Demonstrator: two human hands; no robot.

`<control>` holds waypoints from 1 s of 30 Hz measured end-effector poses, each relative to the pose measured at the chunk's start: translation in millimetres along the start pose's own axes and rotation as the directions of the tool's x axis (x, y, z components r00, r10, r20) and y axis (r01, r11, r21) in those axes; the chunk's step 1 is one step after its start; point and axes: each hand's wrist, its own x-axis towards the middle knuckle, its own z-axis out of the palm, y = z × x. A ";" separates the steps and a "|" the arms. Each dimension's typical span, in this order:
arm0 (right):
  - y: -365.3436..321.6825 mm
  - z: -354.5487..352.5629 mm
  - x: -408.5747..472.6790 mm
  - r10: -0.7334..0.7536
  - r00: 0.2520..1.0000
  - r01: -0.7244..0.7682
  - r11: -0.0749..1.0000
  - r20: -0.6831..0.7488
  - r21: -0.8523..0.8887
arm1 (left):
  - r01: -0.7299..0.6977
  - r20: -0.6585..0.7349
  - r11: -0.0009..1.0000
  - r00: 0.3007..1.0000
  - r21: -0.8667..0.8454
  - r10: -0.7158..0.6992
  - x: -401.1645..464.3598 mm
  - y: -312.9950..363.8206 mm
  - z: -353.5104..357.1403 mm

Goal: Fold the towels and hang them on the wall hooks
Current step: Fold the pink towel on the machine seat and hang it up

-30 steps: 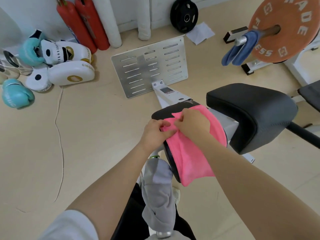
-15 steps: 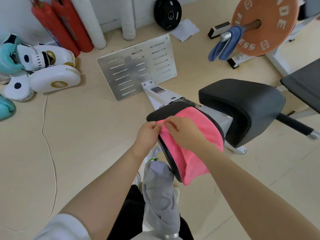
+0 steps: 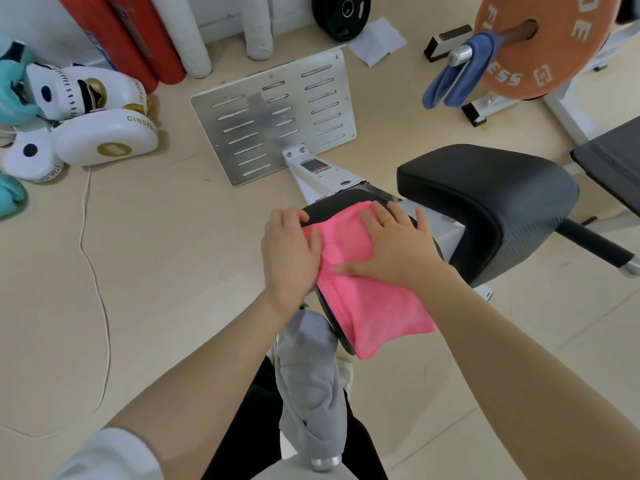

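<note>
A pink towel (image 3: 367, 303) lies folded over a small black pad (image 3: 332, 206) of a gym machine, its lower end hanging off the near edge. My left hand (image 3: 289, 252) rests flat on the towel's left edge, fingers apart. My right hand (image 3: 394, 249) presses flat on the towel's upper right part, fingers spread. A grey towel (image 3: 311, 386) hangs over a metal bar just below, close to my body. A blue towel (image 3: 453, 76) is draped over the barbell sleeve at the upper right.
A larger black seat pad (image 3: 485, 199) stands right of the pink towel. A slotted metal footplate (image 3: 277, 116) lies ahead. An orange weight plate (image 3: 543, 43), white and teal boxing gear (image 3: 86, 126), red bags (image 3: 131, 36) and a floor cord (image 3: 93, 271) surround the spot.
Both hands have gone from pinching the pink towel's top edge to lying flat on it with fingers spread. The towel now lies smoother on the pad.
</note>
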 end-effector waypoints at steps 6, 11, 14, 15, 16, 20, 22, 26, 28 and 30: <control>5.2 5.3 2.8 -0.076 0.995 0.080 0.995 -0.070 0.066 | -0.202 0.161 0.978 0.965 -0.058 0.208 -49.2 34.3 9.5; 30.4 10.1 -4.8 0.015 0.981 0.050 0.945 -0.195 0.323 | 0.044 -0.002 0.999 0.999 0.004 -0.044 -67.9 23.5 -0.1; 29.8 16.1 -11.3 0.057 0.976 0.017 0.943 -0.212 0.331 | 0.212 0.029 0.977 0.977 0.007 -0.212 -82.6 23.7 -4.8; 28.3 16.7 -12.4 0.058 0.974 0.018 0.943 -0.218 0.331 | 0.247 0.051 0.969 0.968 -0.005 -0.247 -87.1 25.4 -5.1; 27.0 16.5 -13.2 0.060 0.973 0.018 0.943 -0.223 0.331 | 0.271 0.071 0.962 0.961 -0.032 -0.268 -90.4 27.4 -4.9; 27.8 16.3 -14.3 0.045 0.974 0.030 0.947 -0.223 0.320 | 0.308 0.063 0.947 0.951 -0.093 -0.304 -92.6 36.5 0.5; 29.9 15.5 -14.1 0.028 0.977 0.039 0.952 -0.213 0.304 | 0.328 0.033 0.929 0.944 -0.174 -0.327 -94.8 39.3 2.7; 32.0 13.6 -11.3 0.013 0.981 0.038 0.966 -0.196 0.255 | 0.328 -0.017 0.916 0.940 -0.229 -0.341 -115.7 34.4 2.6; 31.4 14.8 -9.8 0.012 0.984 0.028 0.974 -0.175 0.226 | 0.405 0.023 0.907 0.914 -0.115 -0.405 -121.0 28.4 5.7; 29.9 16.1 -10.0 0.032 0.988 -0.001 0.980 -0.153 0.199 | 0.493 0.045 0.868 0.870 -0.053 -0.491 -115.7 28.2 3.7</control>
